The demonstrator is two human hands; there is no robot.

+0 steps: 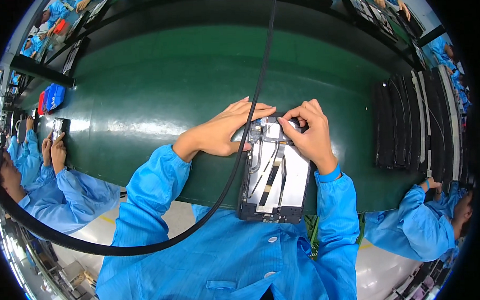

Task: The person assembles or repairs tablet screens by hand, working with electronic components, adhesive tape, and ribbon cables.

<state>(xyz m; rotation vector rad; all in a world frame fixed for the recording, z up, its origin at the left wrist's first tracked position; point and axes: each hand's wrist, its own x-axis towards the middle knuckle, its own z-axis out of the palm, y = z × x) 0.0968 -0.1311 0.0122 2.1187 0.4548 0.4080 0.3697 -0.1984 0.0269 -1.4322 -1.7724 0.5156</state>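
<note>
An opened tablet [296, 175] lies at the table's near edge in front of me, its lower end past that edge. Silver plates, black cables and a circuit board at the far end show inside its black frame. My left hand [216, 130] holds the far left corner, with the thumb at the left side and the fingers stretched along the far edge. At the far right corner, my right hand [312, 131] is closed, its thumb pressed on the inner parts and its fingers curled. Anything small under those fingertips is hidden. A blue band circles my right wrist.
A thick black cable [264, 64] crosses in front of the view, over the left hand. Dark slabs [408, 123] stand in a row on the green table [142, 74] at right. Blue and red bins [54, 96] are at left. Co-workers sit on both sides; one handles a device [60, 126].
</note>
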